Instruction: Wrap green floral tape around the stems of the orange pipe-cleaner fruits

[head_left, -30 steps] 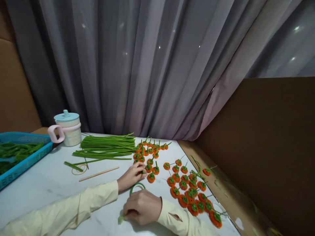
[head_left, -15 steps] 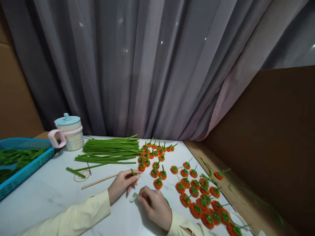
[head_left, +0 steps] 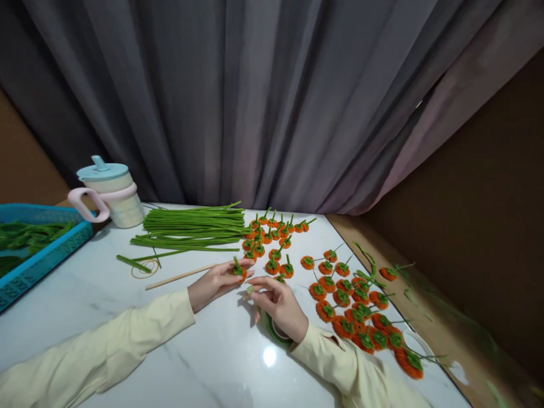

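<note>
My left hand [head_left: 212,286] grips a small orange fuzzy persimmon [head_left: 240,272] with green leaves and an upright green stem. Its fingers wrap round the side of the piece. Close by, my right hand [head_left: 284,310] pinches a small pale green strip [head_left: 250,289] between thumb and fingertips. Partly hidden beneath the right hand lies a green ring-shaped roll [head_left: 278,333], which looks like tape. Beyond both hands stand several finished persimmons [head_left: 272,266] with short green stems.
Green pipe cleaners [head_left: 193,226] lie at the back beside a lidded cup [head_left: 123,198]. A wooden stick [head_left: 181,277] rests left of my left hand. More persimmons [head_left: 326,310] with thin wire stems spread rightward. A blue basket [head_left: 46,269] stands left; a grey curtain [head_left: 255,102] hangs behind.
My right hand has lifted the pale strip off the tabletop area and brought it nearer the persimmon. My left hand has turned the persimmon into clearer view. The camera view has shifted.
</note>
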The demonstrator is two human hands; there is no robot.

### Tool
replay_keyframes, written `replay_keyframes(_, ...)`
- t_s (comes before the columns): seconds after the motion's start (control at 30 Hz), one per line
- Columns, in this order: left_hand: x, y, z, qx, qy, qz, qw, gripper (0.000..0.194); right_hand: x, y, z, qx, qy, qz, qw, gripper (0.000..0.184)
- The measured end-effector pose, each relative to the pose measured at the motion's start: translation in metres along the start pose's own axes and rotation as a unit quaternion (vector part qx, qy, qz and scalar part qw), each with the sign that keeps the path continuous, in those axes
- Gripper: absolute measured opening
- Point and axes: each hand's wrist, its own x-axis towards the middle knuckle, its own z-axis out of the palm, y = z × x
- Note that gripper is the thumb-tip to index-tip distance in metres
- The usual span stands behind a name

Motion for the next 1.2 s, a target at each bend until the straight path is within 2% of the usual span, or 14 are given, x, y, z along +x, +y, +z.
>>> replay_keyframes(0.17, 0.002, -0.001, -0.001, 0.032, -0.016, 0.016, 0.999, 0.046, 0.002, -0.001, -0.002, 0.053, 0.007, 0.0, 0.999, 0.031)
replay_keyframes(0.33, 0.003, -0.003, 0.0, 0.089, 0.009, 0.055, 0.994, 0.047, 0.002, -0.006, 0.0, 0.063, 0.033, 0.022, 0.997, 0.033)
replay_keyframes(0.5, -0.003, -0.009, 0.004, 0.159, 0.052, 0.102, 0.981, 0.047, 0.001, -0.012, 0.001, 0.049, 0.037, 0.013, 0.998, 0.033)
replay_keyframes(0.63, -0.009, -0.013, 0.002, 0.267, 0.045, 0.168, 0.948, 0.039, 0.0, -0.011, 0.0, 0.043, 0.022, 0.015, 0.999, 0.033)
replay_keyframes(0.77, -0.014, -0.017, -0.004, 0.411, 0.03, 0.23, 0.882, 0.033, 0.0, -0.007, -0.002, 0.042, 0.015, 0.02, 0.999, 0.032)
replay_keyframes(0.87, -0.015, -0.022, -0.009, 0.459, 0.025, 0.265, 0.848, 0.034, 0.0, -0.005, -0.002, 0.048, 0.019, 0.005, 0.999, 0.03)
replay_keyframes(1.03, -0.014, -0.025, -0.013, 0.471, 0.02, 0.281, 0.836, 0.035, -0.002, -0.007, -0.001, 0.041, 0.007, 0.011, 0.999, 0.029)
replay_keyframes(1.2, -0.013, -0.019, -0.013, 0.471, -0.033, 0.284, 0.835, 0.026, -0.003, -0.007, -0.001, 0.028, 0.003, 0.006, 1.0, 0.032)
